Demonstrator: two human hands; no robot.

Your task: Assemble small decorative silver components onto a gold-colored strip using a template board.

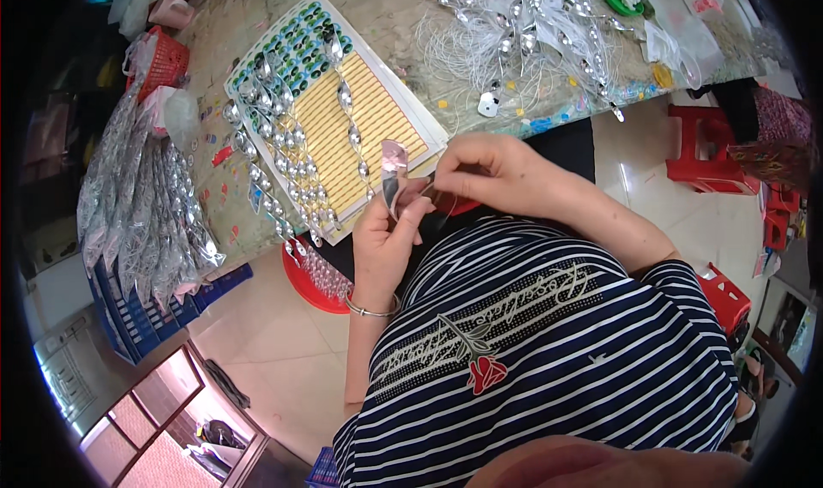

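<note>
In front of my chest, my left hand (387, 238) is closed, thumb against fingers, on a shiny pinkish-silver strip (394, 157) that stands up above the fingertips. Close to its right, my right hand (504, 176) has thumb and forefinger pinched together; what they hold, if anything, is too small to make out. Just beyond the hands lies a printed sheet (364, 115) with yellow-and-red rows and green-blue oval stickers. Twisted silver spiral strands (296, 137) lie across its left side, some hanging over the table edge.
Silver spirals with white threads (523, 38) are heaped at the table's far right. Bagged silver strands (146, 205) hang off the left edge by a red basket (163, 59). Below are a red basin (310, 284), a blue crate (137, 317) and, at right, a red stool (699, 149).
</note>
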